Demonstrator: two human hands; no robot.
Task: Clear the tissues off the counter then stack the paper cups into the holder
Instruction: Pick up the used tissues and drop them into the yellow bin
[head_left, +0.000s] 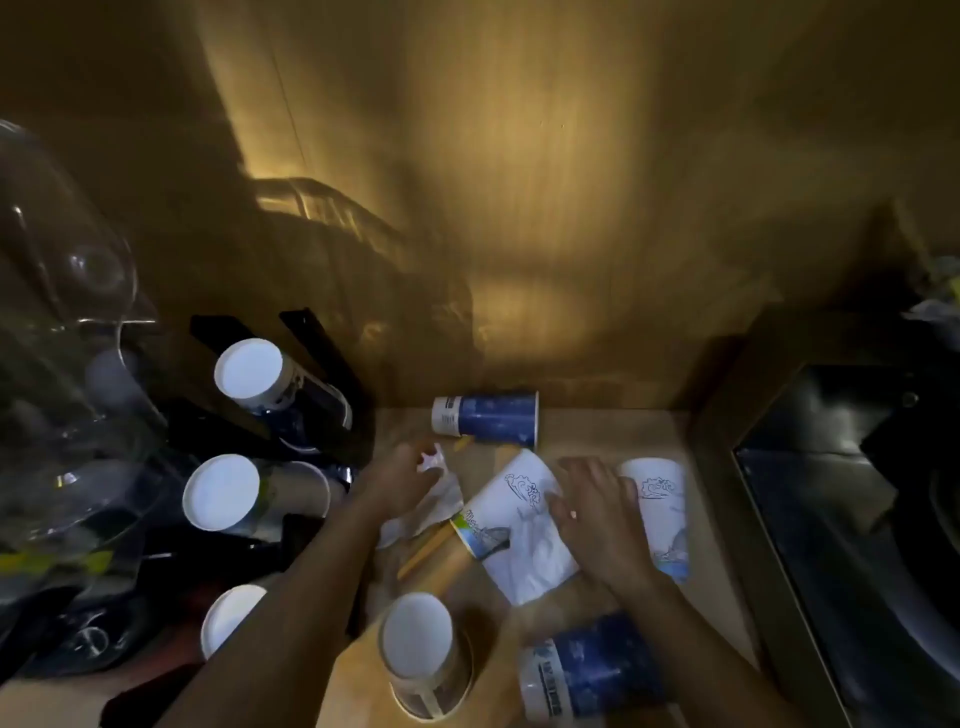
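Tissue clearing looks to be the step in hand: the left hand (402, 480) pinches a crumpled tissue (439, 501) on the tabletop (597, 431). The right hand (602, 512) lies open and flat across a tipped white cup (522, 527) (gripping nothing). Loose cups lie around both hands; next, lift the tissue clear.

one head-worn wide view, close, steeply down over the counter (613, 431)
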